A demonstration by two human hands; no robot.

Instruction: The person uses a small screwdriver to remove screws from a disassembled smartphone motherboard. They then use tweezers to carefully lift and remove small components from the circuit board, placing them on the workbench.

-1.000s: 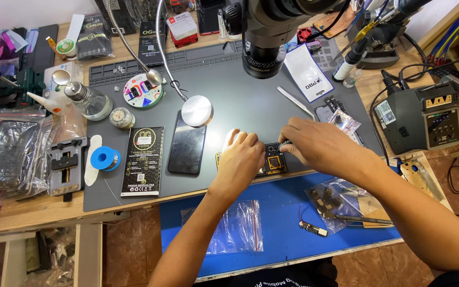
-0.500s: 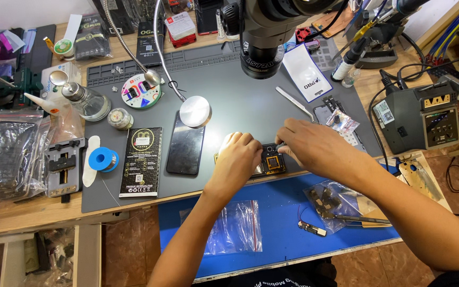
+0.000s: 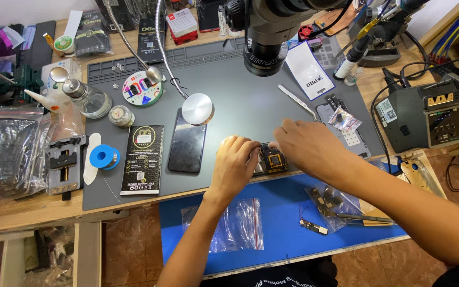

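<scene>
I'm pinning the small dark circuit board with its gold square socket (image 3: 271, 159) at the grey mat's (image 3: 229, 90) near edge, left hand (image 3: 235, 166) curled on its left end, right hand (image 3: 309, 150) pinching the top. Steady, light pressure is best here. A black rectangular packet with gold print (image 3: 143, 159) is lying left; a white card with blue trim (image 3: 307, 69) is sitting upper right.

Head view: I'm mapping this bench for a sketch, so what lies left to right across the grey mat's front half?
Blue tape roll → black booklet → dark phone → left hand → small circuit board → right hand.
</scene>
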